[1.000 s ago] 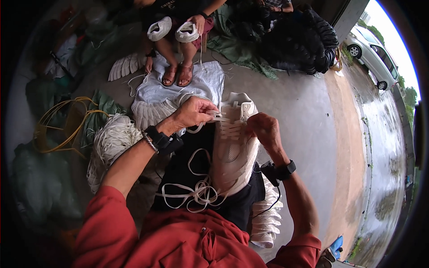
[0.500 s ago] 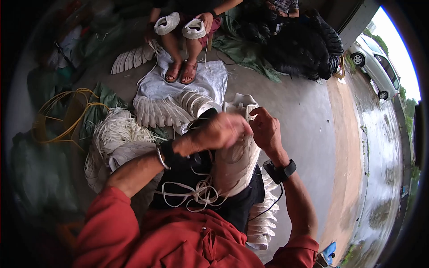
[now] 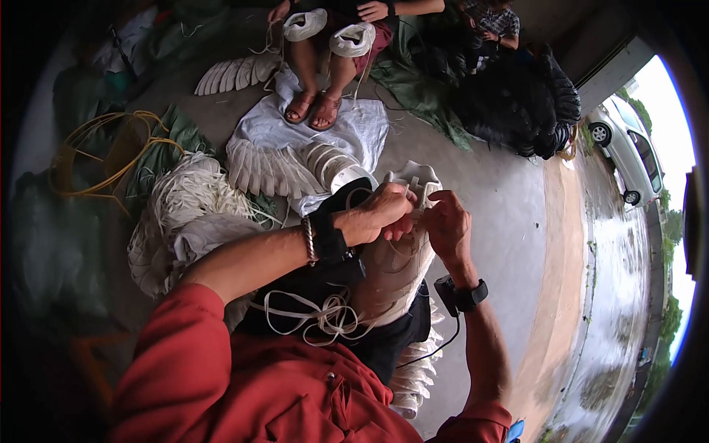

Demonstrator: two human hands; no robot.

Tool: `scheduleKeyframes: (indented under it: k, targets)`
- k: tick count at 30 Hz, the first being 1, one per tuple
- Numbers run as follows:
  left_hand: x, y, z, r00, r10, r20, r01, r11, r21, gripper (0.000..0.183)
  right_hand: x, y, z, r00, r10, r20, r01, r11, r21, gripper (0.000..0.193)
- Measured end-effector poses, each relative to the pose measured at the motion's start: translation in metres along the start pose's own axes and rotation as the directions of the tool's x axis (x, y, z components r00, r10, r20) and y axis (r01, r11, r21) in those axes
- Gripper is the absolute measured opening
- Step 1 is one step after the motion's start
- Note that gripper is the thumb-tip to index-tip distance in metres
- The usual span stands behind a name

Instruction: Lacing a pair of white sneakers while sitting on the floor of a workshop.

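A white shoe upper rests across my dark-clothed thigh, its opening turned away from me. My left hand is closed over its lacing area, pinching a white shoelace that loops out beside the fingers. At the right edge of the upper, near the opening, my right hand has its fingers curled in a pinch; what lies between them is hidden. Several loose white laces lie coiled on my lap, next to the toe of the upper.
Left of my legs sits a heap of white laces. Nested white shoe parts lie by a white sack. Opposite sits a person in sandals with two white uppers on the knees. More stacked uppers stand beside my right thigh.
My left hand has come down and right onto the upper, closing on the lace; it was blurred above it before. My right hand stays close to the opening. The other person's hand has left an upper.
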State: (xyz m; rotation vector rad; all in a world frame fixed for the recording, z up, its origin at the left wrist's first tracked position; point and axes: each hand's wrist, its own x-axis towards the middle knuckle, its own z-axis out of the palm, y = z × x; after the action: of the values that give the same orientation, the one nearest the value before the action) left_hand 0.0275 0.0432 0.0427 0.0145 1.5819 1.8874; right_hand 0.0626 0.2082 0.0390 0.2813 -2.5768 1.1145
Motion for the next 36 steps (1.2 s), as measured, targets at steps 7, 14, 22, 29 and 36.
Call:
scheduleKeyframes:
  k: [7, 14, 22, 29, 36]
  targets:
    - [0.009, -0.007, 0.006, 0.995, 0.098, 0.016, -0.097, 0.995, -0.03, 0.024, 0.021, -0.013, -0.018, 0.943, 0.032, 0.331, 0.006, 0.994, -0.113, 0.025]
    - [0.012, -0.004, 0.002, 0.989, 0.13, 0.068, -0.139, 0.976, 0.165, 0.022, 0.051, -0.022, -0.032, 0.818, -0.012, 0.575, 0.244, 0.912, -0.329, 0.024]
    - [0.023, 0.001, 0.003, 0.94, 0.326, -0.102, -0.257, 0.872, 0.417, 0.015, 0.062, -0.027, -0.04, 0.735, 0.079, 0.674, 0.235, 0.902, -0.362, 0.027]
    - [0.034, 0.017, -0.002, 0.971, -0.028, 0.239, -0.091, 0.878, 0.47, 0.014, 0.057, -0.011, -0.043, 0.765, 0.015, 0.644, 0.124, 0.978, -0.17, 0.021]
    - [0.028, -0.005, -0.028, 0.548, 0.795, 0.259, -0.574, 0.132, 0.808, 0.016, 0.045, -0.002, -0.039, 0.836, -0.004, 0.549, 0.11, 0.981, -0.16, 0.013]
